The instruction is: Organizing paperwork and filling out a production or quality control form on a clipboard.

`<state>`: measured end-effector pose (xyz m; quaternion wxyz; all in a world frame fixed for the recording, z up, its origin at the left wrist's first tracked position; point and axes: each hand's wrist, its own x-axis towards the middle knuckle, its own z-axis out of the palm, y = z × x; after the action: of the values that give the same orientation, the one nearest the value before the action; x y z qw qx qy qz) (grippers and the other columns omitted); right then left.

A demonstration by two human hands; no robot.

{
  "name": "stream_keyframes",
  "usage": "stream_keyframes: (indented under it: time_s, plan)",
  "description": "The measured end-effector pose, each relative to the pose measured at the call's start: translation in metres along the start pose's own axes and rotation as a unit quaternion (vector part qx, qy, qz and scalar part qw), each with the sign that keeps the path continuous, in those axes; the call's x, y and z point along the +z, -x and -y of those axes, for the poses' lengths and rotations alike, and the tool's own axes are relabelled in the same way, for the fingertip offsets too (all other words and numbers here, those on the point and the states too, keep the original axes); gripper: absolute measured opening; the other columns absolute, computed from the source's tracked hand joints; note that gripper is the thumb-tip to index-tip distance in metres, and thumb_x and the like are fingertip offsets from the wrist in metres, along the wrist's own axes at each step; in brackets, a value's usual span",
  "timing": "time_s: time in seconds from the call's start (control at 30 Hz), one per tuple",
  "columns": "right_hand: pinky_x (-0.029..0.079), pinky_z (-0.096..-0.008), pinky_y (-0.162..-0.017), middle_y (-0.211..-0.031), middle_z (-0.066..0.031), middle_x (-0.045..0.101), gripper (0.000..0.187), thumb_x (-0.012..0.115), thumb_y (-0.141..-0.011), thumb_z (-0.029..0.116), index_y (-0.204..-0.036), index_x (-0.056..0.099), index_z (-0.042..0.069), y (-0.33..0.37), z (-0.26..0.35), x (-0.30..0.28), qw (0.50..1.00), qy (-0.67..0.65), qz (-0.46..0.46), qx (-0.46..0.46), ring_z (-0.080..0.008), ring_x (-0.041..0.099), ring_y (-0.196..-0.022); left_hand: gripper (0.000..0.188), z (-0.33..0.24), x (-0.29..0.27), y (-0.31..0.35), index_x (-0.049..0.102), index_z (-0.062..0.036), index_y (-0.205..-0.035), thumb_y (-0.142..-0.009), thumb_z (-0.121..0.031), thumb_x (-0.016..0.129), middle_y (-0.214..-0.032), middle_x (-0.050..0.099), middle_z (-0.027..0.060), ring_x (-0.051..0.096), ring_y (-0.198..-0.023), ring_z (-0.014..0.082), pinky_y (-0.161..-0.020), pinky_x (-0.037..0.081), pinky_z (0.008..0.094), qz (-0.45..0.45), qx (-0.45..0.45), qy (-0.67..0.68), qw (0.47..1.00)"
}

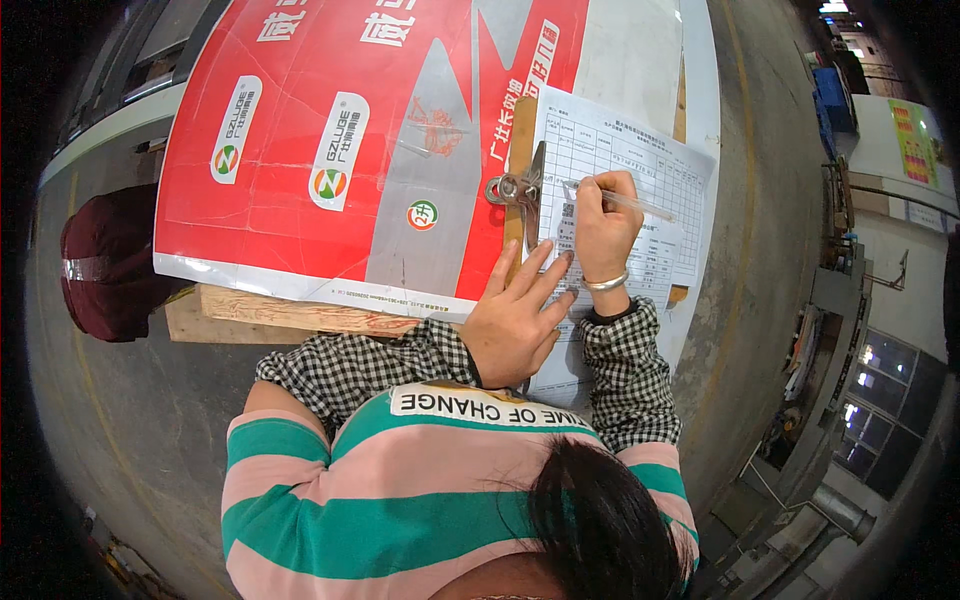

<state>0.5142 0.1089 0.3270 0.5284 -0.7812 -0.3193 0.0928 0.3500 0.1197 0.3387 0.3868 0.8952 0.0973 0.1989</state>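
Observation:
My right hand is closed round a pen with a clear barrel, its tip over a printed form ruled into a table. A second printed sheet lies partly under that hand. The papers sit on a clipboard whose metal clip grips their left side. My left hand lies flat with fingers spread, its fingertips across the clipboard's edge and the lower left of the papers. Its palm rests near the edge of a large red and grey printed sheet.
Boards of bare wood show under the red sheet's near edge. A dark maroon cloth-covered thing stands on the floor at the left. Along the right stand machine parts and a silver pipe. A yellow and green poster hangs at the far right.

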Motion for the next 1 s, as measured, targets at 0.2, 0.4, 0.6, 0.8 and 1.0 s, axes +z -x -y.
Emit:
stream_keyframes:
  time_s: [0.2,0.4,0.6,0.8,1.0]
  plan:
    - [0.036,-0.0220,-0.043,-0.059,-0.0005,0.052,0.013,0.057,-0.081,0.004,-0.071,0.049,0.001,0.0009,0.0051,0.0006,0.999,-0.032,-0.020,0.018,-0.0043,0.044,-0.051,0.035,0.0007,0.0004,0.0002,0.058,-0.0010,-0.105,-0.073,-0.015,0.061,-0.127,0.044,0.0197,0.030,-0.128,0.0369,-0.105,0.016,0.0571,-0.002,0.001,-0.002,1.000]
    - [0.030,-0.0200,-0.045,-0.062,0.0031,0.049,0.011,0.056,-0.082,0.005,-0.073,0.051,0.001,0.0019,0.0037,-0.0011,0.999,-0.023,-0.032,0.016,-0.0019,0.038,-0.053,0.035,0.0016,0.0003,0.0009,0.058,-0.0008,-0.105,-0.073,-0.015,0.061,-0.127,0.043,0.0200,0.030,-0.128,0.0370,-0.105,0.016,0.0569,-0.004,0.005,-0.001,1.000]
    - [0.031,-0.0203,-0.045,-0.063,0.0029,0.050,0.010,0.055,-0.082,0.004,-0.073,0.051,0.001,0.0018,0.0035,-0.0008,1.000,-0.013,-0.022,0.007,-0.0020,0.038,-0.054,0.039,0.0028,0.0017,0.0015,0.057,-0.0022,-0.108,-0.072,-0.015,0.063,-0.129,0.042,0.0205,0.030,-0.128,0.0381,-0.105,0.015,0.0574,0.000,0.007,-0.005,1.000]
    - [0.036,-0.0223,-0.044,-0.057,0.0001,0.051,0.014,0.056,-0.081,0.005,-0.070,0.049,0.001,0.0009,0.0016,-0.0014,0.999,-0.010,-0.030,0.013,-0.0045,0.043,-0.050,0.040,0.0026,0.0021,0.0021,0.057,-0.0038,-0.109,-0.071,-0.017,0.064,-0.130,0.041,0.0204,0.030,-0.127,0.0389,-0.105,0.015,0.0576,0.008,0.006,-0.013,1.000]
    - [0.035,-0.0227,-0.043,-0.056,-0.0001,0.051,0.014,0.057,-0.081,0.006,-0.071,0.050,0.000,0.0001,0.0003,-0.0007,0.999,-0.002,-0.038,0.000,-0.0047,0.043,-0.050,0.040,0.0025,0.0022,0.0011,0.057,-0.0037,-0.109,-0.071,-0.017,0.064,-0.131,0.041,0.0202,0.030,-0.128,0.0388,-0.104,0.015,0.0579,0.008,0.006,-0.016,1.000]
